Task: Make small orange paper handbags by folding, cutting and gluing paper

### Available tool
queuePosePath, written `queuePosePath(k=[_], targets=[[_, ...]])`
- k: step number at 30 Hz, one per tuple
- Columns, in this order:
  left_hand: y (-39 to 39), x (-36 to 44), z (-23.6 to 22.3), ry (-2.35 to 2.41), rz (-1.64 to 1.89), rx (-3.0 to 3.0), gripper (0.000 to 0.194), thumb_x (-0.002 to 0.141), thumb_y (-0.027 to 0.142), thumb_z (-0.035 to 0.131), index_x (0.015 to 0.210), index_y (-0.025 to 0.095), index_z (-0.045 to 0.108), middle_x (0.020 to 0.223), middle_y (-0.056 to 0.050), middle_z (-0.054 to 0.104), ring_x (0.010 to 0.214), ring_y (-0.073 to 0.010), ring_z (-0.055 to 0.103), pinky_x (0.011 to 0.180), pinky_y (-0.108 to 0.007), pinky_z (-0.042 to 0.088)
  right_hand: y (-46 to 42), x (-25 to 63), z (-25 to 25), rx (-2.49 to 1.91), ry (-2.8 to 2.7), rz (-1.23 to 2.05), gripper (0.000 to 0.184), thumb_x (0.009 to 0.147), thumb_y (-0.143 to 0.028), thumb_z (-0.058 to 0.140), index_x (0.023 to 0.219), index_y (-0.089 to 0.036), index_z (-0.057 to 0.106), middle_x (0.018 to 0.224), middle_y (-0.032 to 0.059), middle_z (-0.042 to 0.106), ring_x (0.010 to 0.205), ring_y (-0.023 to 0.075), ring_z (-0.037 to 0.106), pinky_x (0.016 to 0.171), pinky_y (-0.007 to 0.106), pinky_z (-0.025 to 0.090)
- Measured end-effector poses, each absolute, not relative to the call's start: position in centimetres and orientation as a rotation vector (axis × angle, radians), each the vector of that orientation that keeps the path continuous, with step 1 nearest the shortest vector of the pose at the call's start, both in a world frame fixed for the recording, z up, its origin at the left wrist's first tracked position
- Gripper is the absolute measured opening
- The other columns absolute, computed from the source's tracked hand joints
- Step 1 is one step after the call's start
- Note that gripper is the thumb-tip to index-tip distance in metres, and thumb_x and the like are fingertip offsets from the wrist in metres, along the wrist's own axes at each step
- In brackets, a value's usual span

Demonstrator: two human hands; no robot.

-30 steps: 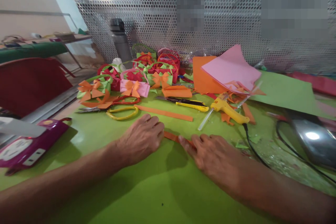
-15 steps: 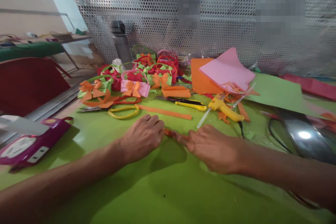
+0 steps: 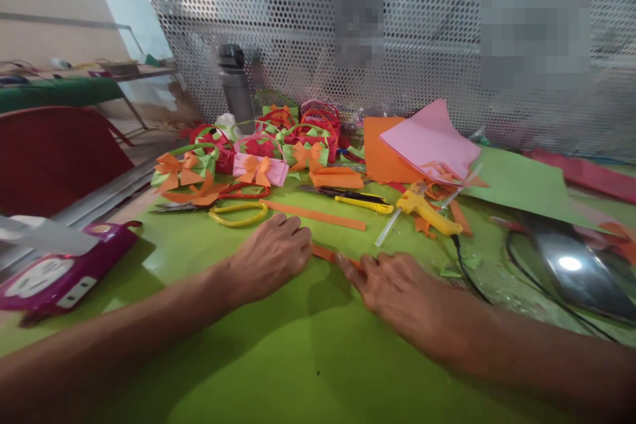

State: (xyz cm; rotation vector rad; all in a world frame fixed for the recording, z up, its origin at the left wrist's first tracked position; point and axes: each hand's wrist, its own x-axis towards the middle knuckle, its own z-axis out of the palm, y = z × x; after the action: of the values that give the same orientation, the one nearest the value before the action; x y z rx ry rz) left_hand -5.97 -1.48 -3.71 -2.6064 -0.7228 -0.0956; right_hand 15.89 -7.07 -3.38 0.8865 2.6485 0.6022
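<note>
An orange paper strip (image 3: 324, 252) spans the gap between my two hands, low over the green tabletop (image 3: 278, 358). My left hand (image 3: 275, 252) is closed on its left end, knuckles up. On the other end, the fingers of my right hand (image 3: 392, 285) are curled and press down along the paper, the thumb or index finger pointing left. Just beyond lies a second orange strip (image 3: 322, 215). Scissors with red and yellow handles (image 3: 238, 215), a yellow box cutter (image 3: 365, 204) and a yellow glue gun (image 3: 427, 212) rest behind my hands.
Small paper bags with bows (image 3: 258, 169) crowd the back left, before a grey bottle (image 3: 236, 89). Pink paper (image 3: 432, 136) and green paper (image 3: 521, 179) sheets lie at back right. A purple power strip (image 3: 74, 268) stands left; a dark phone (image 3: 581, 271) lies right with cables.
My right hand has slid slightly right and down along the strip, showing more orange between the hands. My left hand keeps its grip. The camera view has shifted a little.
</note>
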Motion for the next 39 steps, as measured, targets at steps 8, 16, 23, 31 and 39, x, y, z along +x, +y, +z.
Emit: queuePosePath(k=[8,16,23,31,39], targets=[[-1.8,-6.0,-2.7,-0.85,0.054,-2.615,0.009,0.081,0.012,0.057,0.074,0.014,0.063,0.072,-0.005,0.059,0.07,-0.0216,0.051,0.06,-0.034,0.035,-7.1,15.2,-3.7,1.079,2.533,0.515,0.06,0.075,0.001,0.044,0.133,-0.014,0.039,0.081,0.0072,0.061,0.067,0.02,0.06,0.046,0.029,0.037],[-4.3,-4.2,-3.6,-0.751,-0.376,-2.734,0.029,0.089,0.021,0.046,0.113,0.006,0.053,0.107,-0.013,0.063,0.102,-0.0251,0.055,0.08,-0.037,0.047,-7.3,15.6,-4.7,1.168,2.648,0.58,0.037,0.075,-0.005,0.05,0.11,-0.017,0.055,0.076,0.0043,0.058,0.061,0.0176,0.054,0.044,0.029,0.031],[-5.2,-3.4,-5.3,-0.758,-0.425,-2.759,0.042,0.087,0.037,0.049,0.107,0.001,0.057,0.101,-0.019,0.067,0.094,-0.0288,0.061,0.076,-0.038,0.053,-7.7,16.0,-4.3,1.187,2.648,0.596,0.04,0.07,-0.001,0.051,0.107,-0.016,0.055,0.076,0.0037,0.055,0.064,0.0187,0.051,0.046,0.03,0.032],[-5.3,-3.4,-4.4,-0.833,-0.352,-2.841,0.042,0.086,0.039,0.052,0.106,0.003,0.059,0.097,-0.016,0.066,0.092,-0.0278,0.06,0.078,-0.038,0.052,-8.6,19.2,-4.8,1.144,2.708,0.611,0.042,0.063,-0.004,0.055,0.104,-0.014,0.058,0.083,0.0047,0.06,0.069,0.0181,0.052,0.047,0.032,0.034],[-5.1,-3.3,-5.1,-0.942,-0.242,-2.962,0.062,0.085,0.059,0.038,0.12,0.009,0.051,0.104,-0.014,0.058,0.092,-0.027,0.051,0.073,-0.041,0.049,-9.4,21.6,-5.9,1.114,2.732,0.667,0.027,0.069,-0.008,0.053,0.093,-0.015,0.06,0.083,0.006,0.059,0.069,0.0185,0.05,0.051,0.032,0.034]])
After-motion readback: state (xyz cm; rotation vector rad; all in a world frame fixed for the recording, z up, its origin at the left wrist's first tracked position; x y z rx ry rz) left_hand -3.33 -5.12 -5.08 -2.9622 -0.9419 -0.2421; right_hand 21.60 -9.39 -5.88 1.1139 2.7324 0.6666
